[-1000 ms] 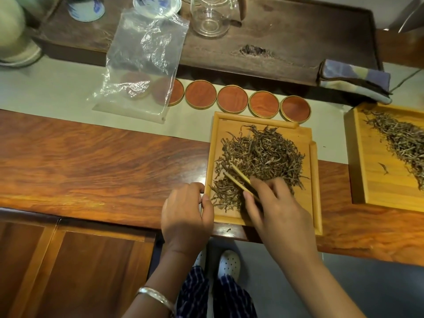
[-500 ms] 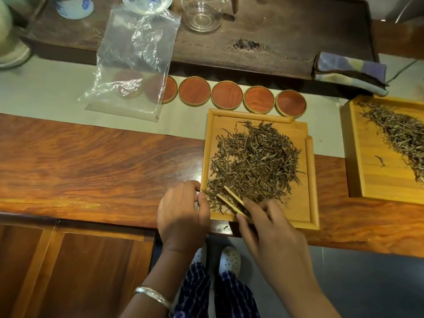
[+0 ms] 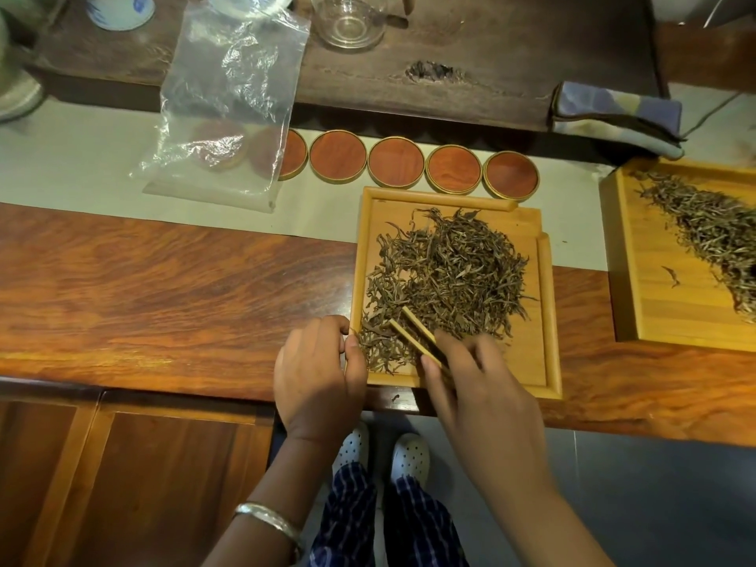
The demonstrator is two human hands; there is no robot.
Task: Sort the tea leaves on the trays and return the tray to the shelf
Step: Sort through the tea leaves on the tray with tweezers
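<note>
Head view: the right hand (image 3: 478,386) pinches a pair of bamboo tweezers (image 3: 413,335) between thumb and fingers, their tips slightly apart and resting in the near left part of the tea leaves (image 3: 446,276). The left hand (image 3: 317,374) sits at the near left corner of the tray (image 3: 546,321), fingers curled, thumb and forefinger touching the tray's left rim beside the leaves; whether it nips a leaf cannot be told. A silver bangle (image 3: 270,519) circles the left wrist. The tray lies on the wooden counter (image 3: 163,288), its leaves heaped toward the middle. Far of it runs a row of round red coasters (image 3: 397,162), the leftmost under a clear plastic bag (image 3: 229,104). To the right stands a second tray (image 3: 630,280) with more leaves, and far of that a folded cloth (image 3: 613,112)
</note>
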